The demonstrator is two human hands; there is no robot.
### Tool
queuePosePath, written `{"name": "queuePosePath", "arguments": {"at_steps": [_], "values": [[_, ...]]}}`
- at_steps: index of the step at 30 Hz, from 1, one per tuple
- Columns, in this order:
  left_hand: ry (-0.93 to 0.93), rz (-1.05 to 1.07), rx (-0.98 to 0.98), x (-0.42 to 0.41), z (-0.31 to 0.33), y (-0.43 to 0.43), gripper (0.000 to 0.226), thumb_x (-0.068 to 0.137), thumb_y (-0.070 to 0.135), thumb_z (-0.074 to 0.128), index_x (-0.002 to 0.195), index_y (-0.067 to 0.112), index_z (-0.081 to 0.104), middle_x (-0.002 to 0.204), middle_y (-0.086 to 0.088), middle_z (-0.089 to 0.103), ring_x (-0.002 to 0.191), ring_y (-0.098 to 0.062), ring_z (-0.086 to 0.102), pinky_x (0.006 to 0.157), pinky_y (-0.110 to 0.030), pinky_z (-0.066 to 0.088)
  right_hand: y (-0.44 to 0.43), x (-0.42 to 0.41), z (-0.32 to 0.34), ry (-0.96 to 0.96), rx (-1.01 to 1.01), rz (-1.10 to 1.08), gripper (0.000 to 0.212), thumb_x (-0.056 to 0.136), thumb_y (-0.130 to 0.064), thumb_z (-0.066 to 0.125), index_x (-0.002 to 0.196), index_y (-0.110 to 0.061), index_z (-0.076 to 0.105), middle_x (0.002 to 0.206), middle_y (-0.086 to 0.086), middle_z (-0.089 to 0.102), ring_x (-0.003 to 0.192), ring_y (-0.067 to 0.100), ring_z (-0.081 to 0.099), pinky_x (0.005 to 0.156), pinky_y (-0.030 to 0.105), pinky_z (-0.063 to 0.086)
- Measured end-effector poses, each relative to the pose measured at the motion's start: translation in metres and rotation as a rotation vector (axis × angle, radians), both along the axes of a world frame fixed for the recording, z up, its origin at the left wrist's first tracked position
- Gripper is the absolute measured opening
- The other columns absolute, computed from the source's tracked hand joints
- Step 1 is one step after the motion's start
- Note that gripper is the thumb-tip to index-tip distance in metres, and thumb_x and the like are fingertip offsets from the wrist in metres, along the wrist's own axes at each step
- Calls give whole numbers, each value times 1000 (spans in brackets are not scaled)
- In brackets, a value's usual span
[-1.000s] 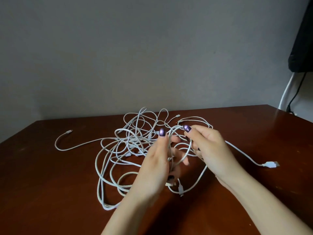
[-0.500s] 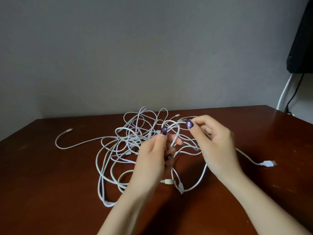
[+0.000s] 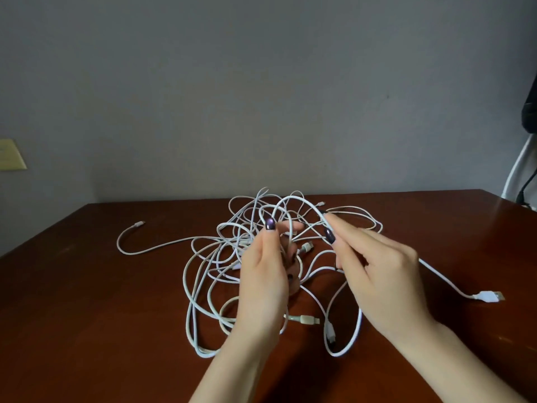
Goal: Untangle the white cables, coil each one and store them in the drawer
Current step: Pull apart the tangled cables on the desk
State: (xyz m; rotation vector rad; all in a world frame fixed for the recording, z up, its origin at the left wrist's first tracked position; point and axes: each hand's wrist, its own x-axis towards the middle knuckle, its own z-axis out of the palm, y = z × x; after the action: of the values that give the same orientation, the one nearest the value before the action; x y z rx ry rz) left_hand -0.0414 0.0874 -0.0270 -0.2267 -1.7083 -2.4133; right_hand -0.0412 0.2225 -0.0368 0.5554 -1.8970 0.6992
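Nothing legible is showing: the white cables (image 3: 238, 228), the USB plug (image 3: 489, 296), the wall plate (image 3: 10, 155) and the table (image 3: 87, 286) are carrying no readable text, label, brand or number.

Brown table (image 3: 87, 286); grey wall (image 3: 261, 82); beige wall plate (image 3: 10, 155).

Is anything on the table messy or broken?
Messy, yes: the white cables lie in one knotted heap in the middle of the table, loops crossing every way. The left hand and right hand pinch a raised loop. A USB plug trails right, a small plug left. Nothing looks broken or spilled.
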Motion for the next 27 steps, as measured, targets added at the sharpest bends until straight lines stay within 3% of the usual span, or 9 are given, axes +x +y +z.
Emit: {"name": "queuePosePath", "arguments": {"at_steps": [7, 9, 11, 15, 19, 21, 23, 25, 27], "values": [[-3, -1, -70, 7, -3, 12, 38, 102, 23, 32, 83, 0, 56, 54, 4, 36, 43, -3, 32, 39, -14, 29, -12, 1, -9, 39, 227, -147, 39, 99, -25, 39, 103, -8, 74, 55, -1, 60, 39, 19, 52, 34, 24, 42], [60, 48, -198, 8, -5, 12, 38, 101, 22, 36, 68, 6, 46, 52, 7, 33, 46, -4, 28, 43, -17, 27, -13, 2, -9, 46, 321, -212, 28, 91, -12, 48, 103, -5, 73, 57, -1, 61, 38, 19, 53, 34, 22, 41], [109, 100, -296, 5, -7, 10, 42, 101, 21, 39, 59, 14, 38, 49, 11, 31, 48, -5, 26, 46, -21, 25, -17, 5, -9, 22, 404, -258, 36, 73, -5, 59, 107, 0, 70, 60, 0, 61, 38, 18, 53, 36, 22, 37], [70, 114, -203, 2, -9, 7, 36, 100, 19, 44, 67, 6, 49, 51, 7, 39, 50, -7, 33, 45, -19, 29, -22, 9, -11, -32, 521, -210, 51, 73, -5, 43, 120, 5, 61, 69, 2, 61, 45, 17, 55, 41, 23, 38], [-32, 75, -73, 3, -14, 12, 26, 100, 19, 42, 91, 4, 62, 71, -6, 57, 68, -16, 53, 59, -25, 44, -16, 7, -10, -20, 514, -168, 50, 62, 8, 66, 112, 2, 67, 64, 0, 62, 48, 16, 57, 44, 22, 41], [-38, 121, -69, 4, -14, 13, 26, 100, 20, 42, 83, 11, 58, 66, -1, 54, 64, -14, 50, 59, -27, 42, -16, 6, -10, 1, 448, -139, 41, 71, 3, 61, 111, -3, 69, 63, -1, 62, 49, 15, 57, 47, 24, 43], [-33, 177, -23, 3, -10, 12, 28, 101, 17, 38, 75, 15, 49, 55, 5, 45, 53, -9, 42, 51, -23, 37, -16, 5, -10, -34, 330, -64, 42, 80, -6, 58, 121, -13, 64, 72, -2, 67, 60, 16, 62, 55, 29, 50], [-56, 228, 87, 1, -5, 7, 30, 102, 17, 34, 74, 16, 44, 48, 8, 36, 44, -6, 32, 41, -18, 30, -15, 5, -9, -125, 294, -59, 55, 79, -14, 60, 133, -21, 52, 103, -2, 68, 88, 17, 63, 77, 32, 53], [-97, 266, 137, -2, -4, 2, 29, 102, 24, 35, 77, 16, 48, 51, 8, 39, 45, -7, 32, 41, -18, 29, -11, 6, -5, -302, 349, -131, 77, 74, -17, 69, 142, -31, 36, 136, -10, 47, 117, 12, 48, 96, 27, 42]]}}
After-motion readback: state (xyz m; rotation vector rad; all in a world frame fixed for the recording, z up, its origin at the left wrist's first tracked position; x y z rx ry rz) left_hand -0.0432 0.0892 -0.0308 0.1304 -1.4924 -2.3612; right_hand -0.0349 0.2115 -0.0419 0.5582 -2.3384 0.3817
